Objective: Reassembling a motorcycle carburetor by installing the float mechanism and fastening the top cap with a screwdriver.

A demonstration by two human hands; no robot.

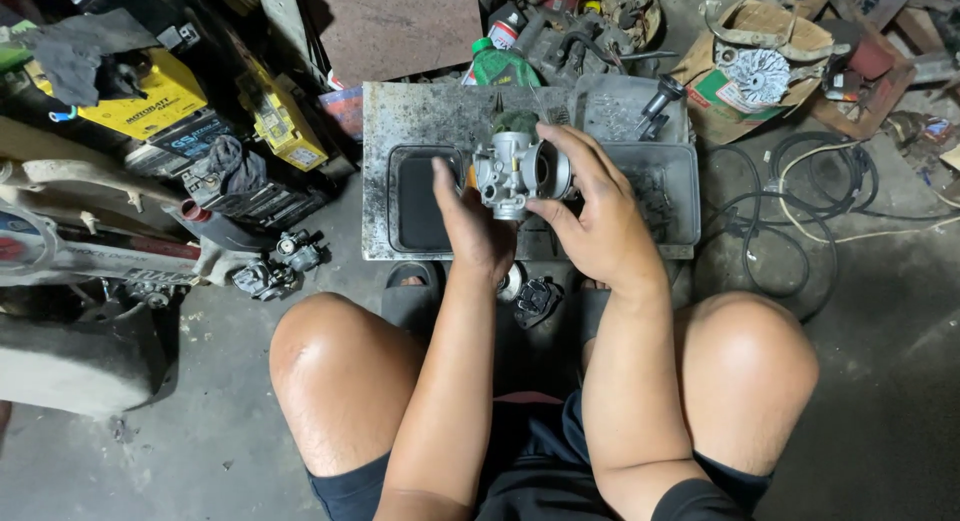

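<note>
A small silver carburettor [512, 171] was held just above the middle of the frame, gripped from both sides by 2 hands. The left hand [472, 229] was cupped against its left side and underside, the fingers hidden behind the body. The right hand [590, 213] was closed over its right side, with the fingers curled across the top and the thumb pressed near the round bore. Neither hand was open; both were wrapped on the same part.

Directly behind the carburettor, in the upper centre, a dirty grey metal tray [420, 106] was seen on the floor, with 2 sunken basins: a dark one [415, 206] at the left and a paler one [665, 186] at the right, the latter partly covered by the right hand. A green bottle [500, 66] was lying at the tray's top edge.

At lower centre, 2 bare knees were spread to either side of the forearms, and a small black part [537, 299] lay on the floor between them.

At the left of the frame, 2 yellow boxes [165, 96] were stacked among clutter, and another carburettor-like part [280, 266] was set beside a white panel [80, 221]. At the right, a coil of black cable [800, 196] was spread over the concrete, below a torn cardboard box [765, 56] at the upper right.
</note>
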